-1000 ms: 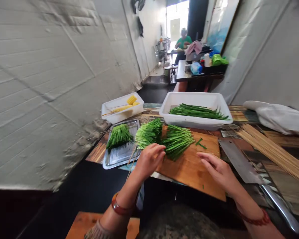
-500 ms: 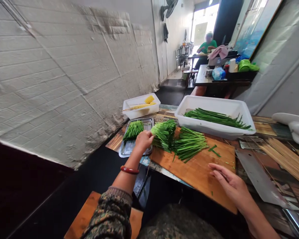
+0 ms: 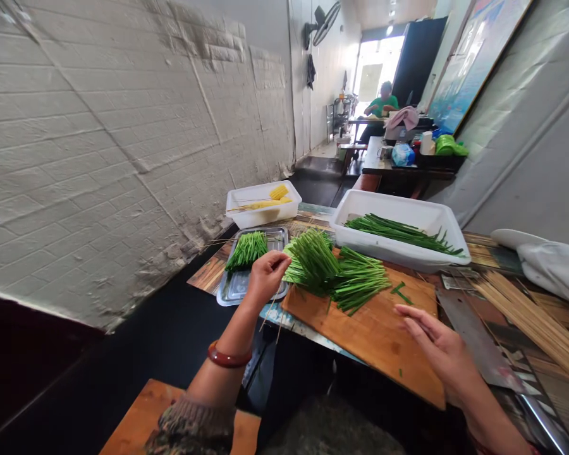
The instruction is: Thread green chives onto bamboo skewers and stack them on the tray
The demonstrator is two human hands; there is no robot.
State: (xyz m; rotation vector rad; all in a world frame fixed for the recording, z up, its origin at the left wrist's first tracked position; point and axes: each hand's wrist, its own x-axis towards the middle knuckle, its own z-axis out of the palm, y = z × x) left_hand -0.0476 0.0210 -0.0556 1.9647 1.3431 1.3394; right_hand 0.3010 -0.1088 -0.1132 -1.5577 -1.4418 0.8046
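Chives [image 3: 317, 258], one bunch: leaning over the board's [image 3: 360, 332] left end, stalks slanting from far left toward near right. Left hand [image 3: 267, 277]: pinching the chives' left edge, fingertips closing together. Right hand [image 3: 436, 346]: hovering half open, empty, at the board's right. Second bunch [image 3: 361, 278]: lying alongside, stalks running near-left to far-right.

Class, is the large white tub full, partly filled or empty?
Partly filled: green stalks lie inside the tub, its bare back wall showing above them.
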